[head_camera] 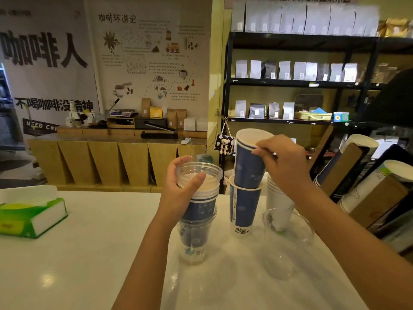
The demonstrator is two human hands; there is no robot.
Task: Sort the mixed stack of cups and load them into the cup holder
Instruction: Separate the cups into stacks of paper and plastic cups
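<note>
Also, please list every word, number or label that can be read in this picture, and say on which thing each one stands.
"咖啡人": large banner on the left wall.
"不喝咖啡没精神": same banner, lower line, partly hidden.
"咖啡环游记": heading of the illustrated poster.
"NEED CO", cut off: dark pennant.
Too small or blurred to read: poster body text, shelf bag labels, print on the blue paper cups, the strip above the shelf.

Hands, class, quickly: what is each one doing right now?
Left hand: grips the mixed stack near its top.
Right hand: pinches the rim of the blue paper cup, tilted in a second blue cup.
</note>
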